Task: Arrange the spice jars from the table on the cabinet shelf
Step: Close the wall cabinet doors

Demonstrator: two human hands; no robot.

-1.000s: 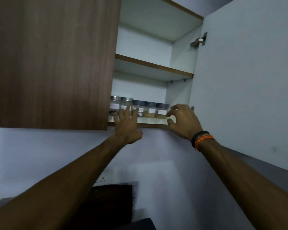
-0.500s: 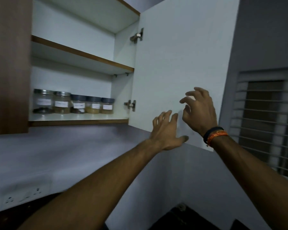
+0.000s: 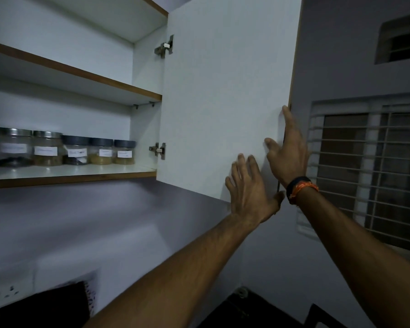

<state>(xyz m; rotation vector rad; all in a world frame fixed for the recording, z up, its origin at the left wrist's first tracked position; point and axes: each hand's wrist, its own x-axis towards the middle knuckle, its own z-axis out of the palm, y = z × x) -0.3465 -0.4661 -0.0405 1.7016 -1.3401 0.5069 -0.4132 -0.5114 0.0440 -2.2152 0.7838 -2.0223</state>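
Several labelled spice jars [image 3: 75,150] stand in a row on the cabinet's lower shelf [image 3: 69,177], two with steel lids at the left and three with dark lids to their right. The white cabinet door [image 3: 223,91] hangs open. My left hand [image 3: 249,190] lies flat with straight fingers on the door's inner face near its bottom corner. My right hand [image 3: 288,157] holds the door's free edge, thumb on the inner face and index finger along the edge. Its other fingers are hidden behind the edge. Neither hand holds a jar.
An upper shelf [image 3: 81,72] sits above the jars. A barred window [image 3: 369,174] is on the right wall beyond the door. A wall socket [image 3: 10,290] and a dark object [image 3: 45,306] are at the lower left.
Both hands left the shelf front and moved right to the open door. My view swung right, so the jars now sit at the left. My right hand took the door's edge.
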